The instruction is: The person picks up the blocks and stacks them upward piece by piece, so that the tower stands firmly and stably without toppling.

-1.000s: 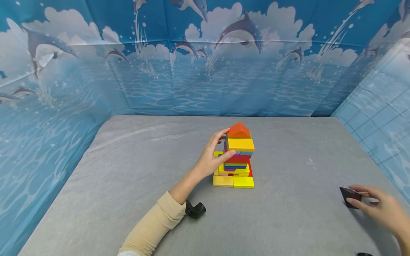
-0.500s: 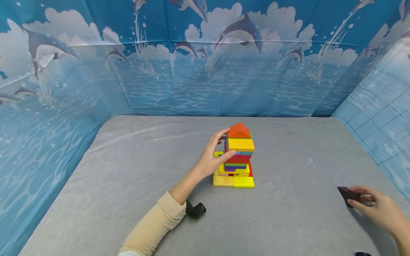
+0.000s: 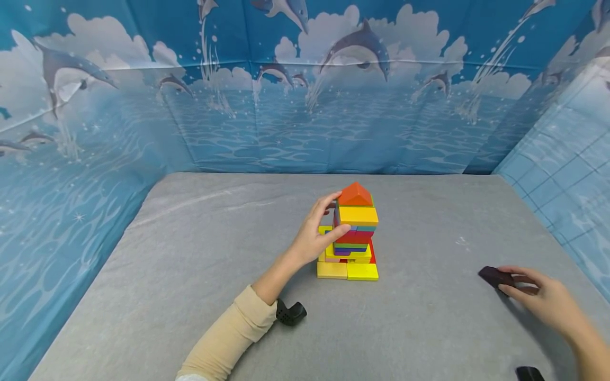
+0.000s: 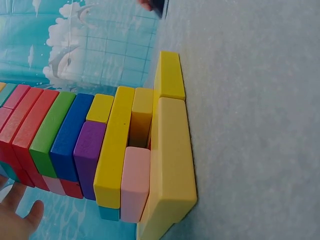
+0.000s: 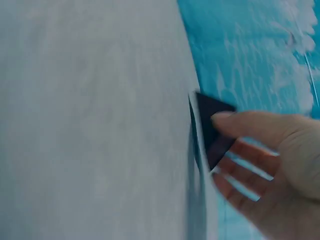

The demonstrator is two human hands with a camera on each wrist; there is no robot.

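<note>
A tower of colored blocks [image 3: 356, 236] stands upright on the grey cloth, topped by an orange triangular block [image 3: 355, 194]. My left hand [image 3: 312, 241] rests against the tower's left side, thumb at the front and fingers spread further back. In the left wrist view, that hand [image 4: 17, 217] shows only partly, near the upper layers. Far to the right, my right hand [image 3: 548, 296] pinches a dark triangular block [image 3: 496, 278] between thumb and fingers, above the cloth. The right wrist view has the thumb on the dark block's face, the other fingers partly hidden behind.
Grey cloth [image 3: 419, 328] covers the table. Blue dolphin-print curtains [image 3: 305, 127] hang along the back and both sides. A black fitting [image 3: 290, 313] sits by the left wrist, and another black piece [image 3: 529, 373] shows near the right wrist at the bottom edge.
My right hand has moved left and slightly up in the head view with the dark triangular block, which has turned. The left hand and the tower stay in place.
</note>
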